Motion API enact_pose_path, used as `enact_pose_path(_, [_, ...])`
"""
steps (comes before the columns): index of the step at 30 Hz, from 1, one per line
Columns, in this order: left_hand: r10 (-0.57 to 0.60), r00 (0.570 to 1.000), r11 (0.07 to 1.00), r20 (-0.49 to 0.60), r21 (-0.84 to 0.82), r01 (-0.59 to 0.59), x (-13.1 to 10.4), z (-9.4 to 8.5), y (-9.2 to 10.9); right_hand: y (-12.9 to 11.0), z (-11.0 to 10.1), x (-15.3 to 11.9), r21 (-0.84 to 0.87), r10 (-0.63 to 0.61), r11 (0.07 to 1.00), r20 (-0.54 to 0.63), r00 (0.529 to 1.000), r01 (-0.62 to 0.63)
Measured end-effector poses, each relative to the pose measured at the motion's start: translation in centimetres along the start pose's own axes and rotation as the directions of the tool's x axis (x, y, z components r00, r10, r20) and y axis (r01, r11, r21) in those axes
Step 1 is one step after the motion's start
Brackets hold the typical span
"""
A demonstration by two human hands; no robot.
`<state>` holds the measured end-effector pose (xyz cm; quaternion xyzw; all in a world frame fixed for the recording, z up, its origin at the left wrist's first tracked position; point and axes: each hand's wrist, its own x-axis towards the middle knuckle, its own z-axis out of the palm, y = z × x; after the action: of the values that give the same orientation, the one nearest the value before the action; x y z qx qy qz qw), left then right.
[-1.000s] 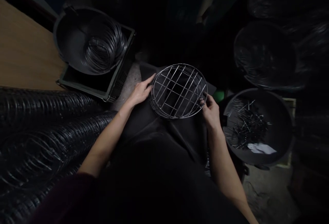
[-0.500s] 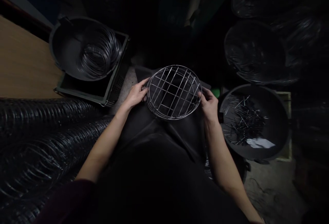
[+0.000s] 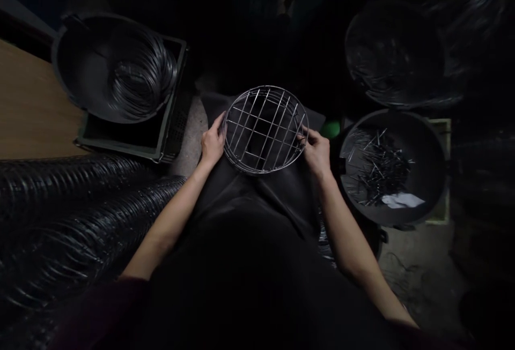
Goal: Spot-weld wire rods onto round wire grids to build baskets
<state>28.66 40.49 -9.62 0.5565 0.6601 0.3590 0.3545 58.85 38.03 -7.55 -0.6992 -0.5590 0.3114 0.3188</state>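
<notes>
A round wire rack [image 3: 264,138], with crossed straight wires inside stacked rings, is held over my lap on dark cloth [image 3: 249,192]. My left hand [image 3: 213,141] grips its left rim, the fingers pressed against the outer rings. At the right rim, my right hand [image 3: 316,149] is closed on the rack, thumb reaching over the wire. Some fingertips of both hands are hidden behind the rim.
On the left, a dark basin [image 3: 90,84] holds wire rings [image 3: 139,82] over a green crate [image 3: 120,149]; long stacks of rings [image 3: 80,232] lie below. To the right, another basin [image 3: 426,162] holds short wires [image 3: 378,173] and a white scrap [image 3: 402,200].
The view has shifted, so most things sit a little higher and further left. Both hands still hold the rack; my left fingers now lie more upright along its rim.
</notes>
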Motion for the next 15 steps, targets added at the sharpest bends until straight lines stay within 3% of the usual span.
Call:
enact_pose_path(4, [-0.084, 0.99, 0.923, 0.111, -0.365, 0.119, 0.4, -0.3, -0.7, -0.6, -0.6, -3.1, -0.051, -0.021, 0.998, -0.035, 0.999, 0.019])
enact_pose_path(8, [-0.193, 0.969, 0.796, 0.156, -0.553, 0.248, 0.3, -0.5, -0.1, -0.4, -1.1, -4.8, -0.008, 0.039, 0.999, 0.0, 0.999, -0.039])
enact_pose_path(12, [-0.316, 0.922, 0.665, 0.223, -0.642, 0.383, 0.1, -0.4, 1.6, -0.5, -0.6, -4.0, 0.15, 0.178, 0.975, -0.073, 0.981, -0.166])
enact_pose_path(15, [-0.297, 0.899, 0.591, 0.321, -0.678, 0.437, 0.2, -0.7, 2.5, -0.6, -0.2, -2.5, 0.206, 0.267, 0.949, -0.13, 0.955, -0.237])
